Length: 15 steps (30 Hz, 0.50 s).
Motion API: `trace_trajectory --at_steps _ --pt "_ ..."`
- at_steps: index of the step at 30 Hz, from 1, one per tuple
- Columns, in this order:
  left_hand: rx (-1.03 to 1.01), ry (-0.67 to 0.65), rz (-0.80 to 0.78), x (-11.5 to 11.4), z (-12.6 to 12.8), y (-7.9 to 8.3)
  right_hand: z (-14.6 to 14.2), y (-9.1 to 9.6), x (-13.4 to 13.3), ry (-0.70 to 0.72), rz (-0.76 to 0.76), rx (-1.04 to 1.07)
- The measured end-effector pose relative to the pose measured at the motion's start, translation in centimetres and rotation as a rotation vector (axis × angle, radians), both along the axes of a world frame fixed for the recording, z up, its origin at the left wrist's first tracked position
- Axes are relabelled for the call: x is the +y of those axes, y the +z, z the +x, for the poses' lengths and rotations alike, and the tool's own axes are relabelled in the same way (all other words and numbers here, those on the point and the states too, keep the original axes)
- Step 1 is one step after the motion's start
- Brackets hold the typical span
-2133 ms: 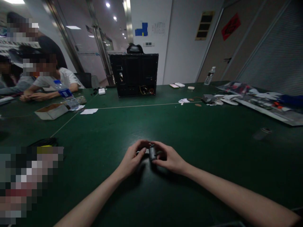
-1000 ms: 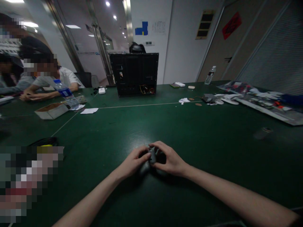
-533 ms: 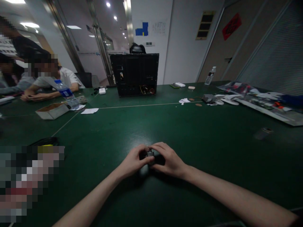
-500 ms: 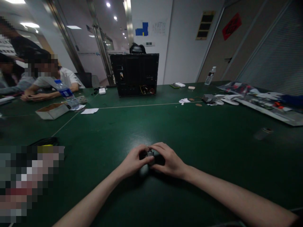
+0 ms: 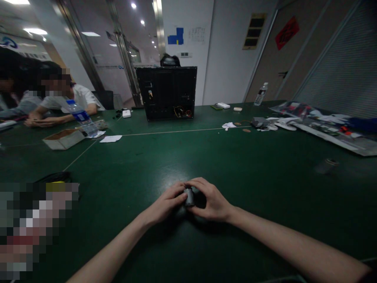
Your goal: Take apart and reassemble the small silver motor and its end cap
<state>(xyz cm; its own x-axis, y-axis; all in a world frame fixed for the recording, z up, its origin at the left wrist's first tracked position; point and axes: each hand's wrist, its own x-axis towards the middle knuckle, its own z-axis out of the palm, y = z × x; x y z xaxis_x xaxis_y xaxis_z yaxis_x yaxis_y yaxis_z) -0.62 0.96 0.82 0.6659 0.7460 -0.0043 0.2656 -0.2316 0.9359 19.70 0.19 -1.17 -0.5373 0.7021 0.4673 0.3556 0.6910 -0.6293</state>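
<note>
Both hands are meeting low over the green table (image 5: 250,177): the left hand (image 5: 165,204) and the right hand (image 5: 210,200) are pinching 1 small grey cylinder (image 5: 189,196) between their fingertips. Farther off, a black computer case (image 5: 167,92) is standing upright, and a cardboard box (image 5: 63,138) is lying near seated people.

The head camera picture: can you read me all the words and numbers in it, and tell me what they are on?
No text can be read.
Red sign on the door: marks blurred.
White notice on the wall: print too small.
Blue bottle label: too blurred.
Banner strip on the glass wall: lettering too small.
Small grey cylinder held between left hand and right hand: no marking visible.
</note>
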Motion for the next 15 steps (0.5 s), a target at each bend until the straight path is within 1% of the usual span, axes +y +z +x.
trace_trajectory --at_steps 3,5,10,15 --pt "0.014 -0.003 0.016 -0.07 0.04 0.21 -0.19 -0.02 -0.05 -0.015 0.022 -0.005" --pt "0.024 0.021 0.047 -0.09 0.14 0.22 -0.29 -0.2 -0.04 -0.021 0.041 -0.01" --pt "0.089 0.156 0.16 0.01 0.41 -0.18 -0.22 -0.56 0.05 -0.02 0.102 -0.056" --pt "0.127 0.267 0.287 0.18 0.47 -0.67 -0.06 -0.18 -0.11 0.008 0.113 -0.132"
